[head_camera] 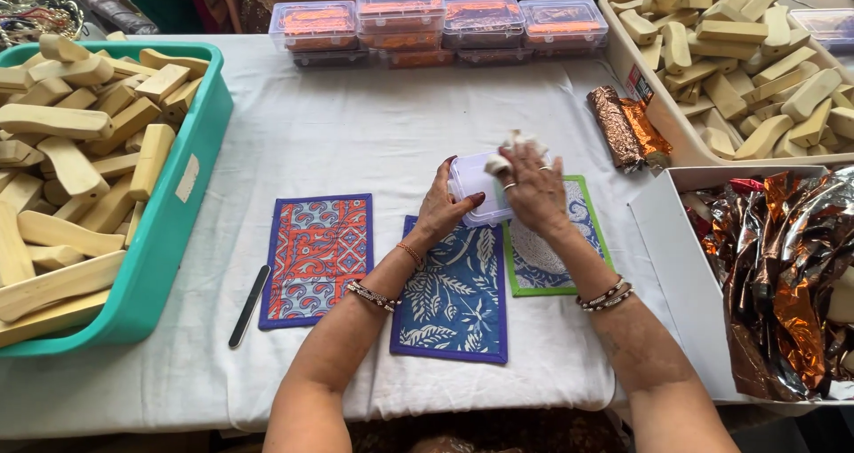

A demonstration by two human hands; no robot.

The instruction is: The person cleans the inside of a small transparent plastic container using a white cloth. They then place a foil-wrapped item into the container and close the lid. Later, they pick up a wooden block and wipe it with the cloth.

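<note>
Gripping small clear plastic box [476, 186] at its left edge — left hand [442, 206] closed around it, fingers curled over rim. Right hand [534, 190] pressing white cloth wad [516, 141] onto box top, fingers pinched on wad. Box sitting between both hands, above blue leaf-print mat [454, 293], long axis running roughly toward far side of desk [356, 124]. Green-edged mat [551, 257] lying just right — red patterned mat [316, 257] lying left, black nail file [249, 305] beside it.

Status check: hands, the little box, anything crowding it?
Left hand grips small clear plastic box. Right hand presses white wad on it. Patterned mats underneath, nothing blocking.
</note>
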